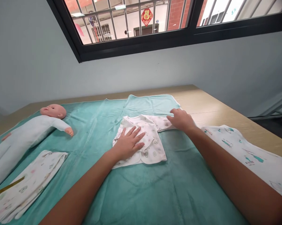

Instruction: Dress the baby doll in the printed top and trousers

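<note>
A small white baby shirt [152,151] with a fine animal print lies spread on a green cloth [141,193]. My left hand [129,143] rests flat on the front of the shirt, fingers spread. The shirt's sleeve [163,122] stretches out to the right. Over the end of that sleeve lies my right hand [181,119], palm down, its fingers slightly bent and apart. The cuff is hidden beneath it. On the left, a baby doll [26,134] in a white body suit lies on its back.
Folded white printed baby clothing [35,178] lies at the lower left, a thin yellowish strip [8,187] across it. A white printed cloth [246,153] is at the right, partly behind my right forearm. The wooden table [208,103] meets a wall below a barred window [136,47].
</note>
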Available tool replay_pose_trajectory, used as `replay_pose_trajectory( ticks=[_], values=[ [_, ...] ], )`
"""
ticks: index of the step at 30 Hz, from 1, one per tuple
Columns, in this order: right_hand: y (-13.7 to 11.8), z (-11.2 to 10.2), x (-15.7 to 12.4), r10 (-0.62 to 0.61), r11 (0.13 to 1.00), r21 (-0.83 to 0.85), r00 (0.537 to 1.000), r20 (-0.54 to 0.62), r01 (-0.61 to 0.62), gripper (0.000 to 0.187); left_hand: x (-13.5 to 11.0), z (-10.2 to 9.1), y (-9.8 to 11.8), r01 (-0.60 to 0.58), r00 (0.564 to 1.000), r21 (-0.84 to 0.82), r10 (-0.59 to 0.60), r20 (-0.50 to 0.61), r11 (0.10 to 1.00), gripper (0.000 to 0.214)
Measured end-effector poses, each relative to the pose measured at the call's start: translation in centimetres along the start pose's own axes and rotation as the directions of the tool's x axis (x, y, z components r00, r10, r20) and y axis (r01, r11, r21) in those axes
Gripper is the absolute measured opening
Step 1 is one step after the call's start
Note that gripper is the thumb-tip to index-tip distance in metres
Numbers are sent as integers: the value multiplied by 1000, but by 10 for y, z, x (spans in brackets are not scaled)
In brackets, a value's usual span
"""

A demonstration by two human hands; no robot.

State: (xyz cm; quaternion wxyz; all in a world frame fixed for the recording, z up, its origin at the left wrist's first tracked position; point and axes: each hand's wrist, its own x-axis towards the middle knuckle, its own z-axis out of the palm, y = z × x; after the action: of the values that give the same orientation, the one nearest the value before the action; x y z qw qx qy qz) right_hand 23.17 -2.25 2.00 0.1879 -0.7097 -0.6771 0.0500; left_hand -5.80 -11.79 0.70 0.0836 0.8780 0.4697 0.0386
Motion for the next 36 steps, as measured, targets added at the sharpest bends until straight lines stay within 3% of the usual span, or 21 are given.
replay_pose_trajectory(
  ticks=[3, 6, 9, 11, 13, 15, 18, 20, 21, 23, 26, 28, 30, 31, 32, 34, 36],
  values=[
    [20, -9, 8, 82, 979, -195, 988, 130, -56, 46, 9, -5, -11, 89, 993, -48, -93, -79, 995, 61],
    [33, -14, 14, 96, 970, -236, 982, 161, -56, 48, 20, -4, -30, 253, 957, -41, -257, -138, 967, 59],
    [39, -17, 18, 50, 992, -123, 969, 241, -20, 40, 25, 3, -46, 348, 927, -58, -353, -128, 936, 60],
    [40, -21, 20, 19, 1000, 8, 975, 219, -22, 37, 24, 7, -51, 367, 919, -67, -373, -130, 928, 61],
    [42, -28, 20, 38, 984, 163, 984, 172, -66, 38, 23, 9, -51, 386, 909, -59, -391, -144, 921, 59],
    [45, -37, 18, 64, 949, 288, 970, 235, -132, 43, 23, 9, -50, 405, 900, -49, -407, -157, 913, 56],
    [52, -53, 14, 9, 949, 269, 866, 500, -165, 47, 22, 7, -47, 416, 895, -48, -418, -156, 908, 57],
    [56, -63, 11, 4, 976, 174, 804, 594, -133, 43, 22, 6, -46, 428, 890, -63, -432, -145, 902, 60],
    [56, -66, 10, 15, 981, 148, 808, 589, -127, 41, 22, 5, -46, 436, 886, -75, -443, -140, 897, 62],
    [53, -69, 9, 15, 965, 219, 862, 507, -146, 37, 22, 4, -47, 461, 873, -101, -471, -128, 882, 66],
    [27, -63, 6, 0, 800, 562, 937, 349, -209, 34, 22, 5, -51, 489, 852, -145, -506, -132, 860, 66],
    [-6, -53, -5, 50, 674, 709, 970, 237, -207, 31, 22, 8, -55, 485, 843, -181, -513, -164, 855, 62],
    [-49, -43, -28, 49, 707, 699, 994, 100, -105, 26, 22, 10, -58, 463, 837, -223, -506, -208, 858, 58],
    [-71, -39, -43, -48, 768, 640, 997, 63, -3, 28, 22, 11, -60, 447, 835, -245, -500, -230, 860, 56],
    [-91, -36, -59, -203, 809, 578, 974, 101, 109, 29, 21, 11, -61, 429, 834, -269, -493, -249, 862, 55],
    [-123, -33, -89, -499, 770, 541, 848, 178, 339, 40, 19, 10, -62, 387, 828, -328, -481, -288, 862, 51],
    [-135, -30, -106, -606, 726, 511, 780, 159, 460, 37, 16, 8, -61, 328, 812, -400, -472, -343, 856, 46]
  ],
)
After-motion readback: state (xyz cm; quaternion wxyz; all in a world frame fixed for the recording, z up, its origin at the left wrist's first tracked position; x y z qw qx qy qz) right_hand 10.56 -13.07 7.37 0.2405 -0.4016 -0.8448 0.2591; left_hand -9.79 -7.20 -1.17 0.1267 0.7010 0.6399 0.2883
